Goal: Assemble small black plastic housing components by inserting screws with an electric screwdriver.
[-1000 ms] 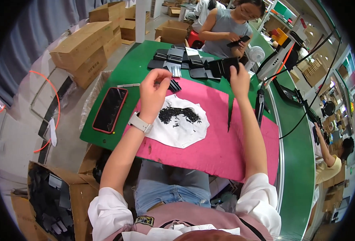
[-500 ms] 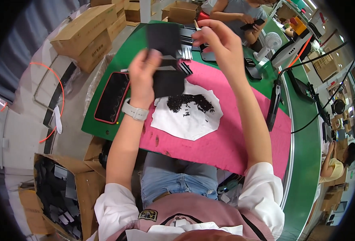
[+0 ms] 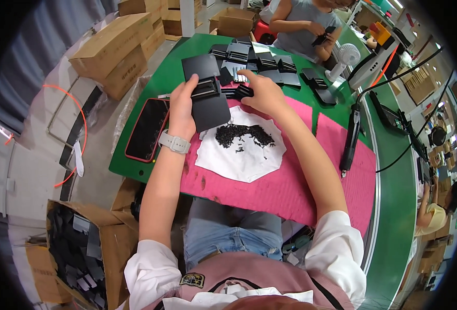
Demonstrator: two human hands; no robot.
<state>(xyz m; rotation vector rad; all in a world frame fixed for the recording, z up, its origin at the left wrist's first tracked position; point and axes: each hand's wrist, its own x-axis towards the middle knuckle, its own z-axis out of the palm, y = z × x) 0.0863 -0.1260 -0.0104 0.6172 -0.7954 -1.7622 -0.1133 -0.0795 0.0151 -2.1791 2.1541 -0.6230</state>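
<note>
My left hand (image 3: 183, 106) grips a black plastic bracket (image 3: 211, 114), made of two flat plates joined by a slotted middle section. The bracket is tilted above the table's left half. My right hand (image 3: 266, 94) is just to its right, index finger stretched out and thumb apart from it. Between them lies a small black slotted part (image 3: 244, 91), close to the thumb; whether they touch is hard to tell. Below both hands a white cloth (image 3: 239, 168) lies on a pink mat (image 3: 295, 194) and carries a heap of small black screws (image 3: 231, 135).
More black brackets (image 3: 285, 77) lie at the table's far side. A red-edged phone (image 3: 147, 129) rests at left. An electric screwdriver (image 3: 351, 137) is at right, near a white fan (image 3: 348, 54). A person (image 3: 306, 26) sits opposite. A carton of black parts (image 3: 112, 253) stands lower left.
My right hand has come down from above the table to the small slotted part. My left hand has lowered and turned the bracket, so its slotted middle now shows.
</note>
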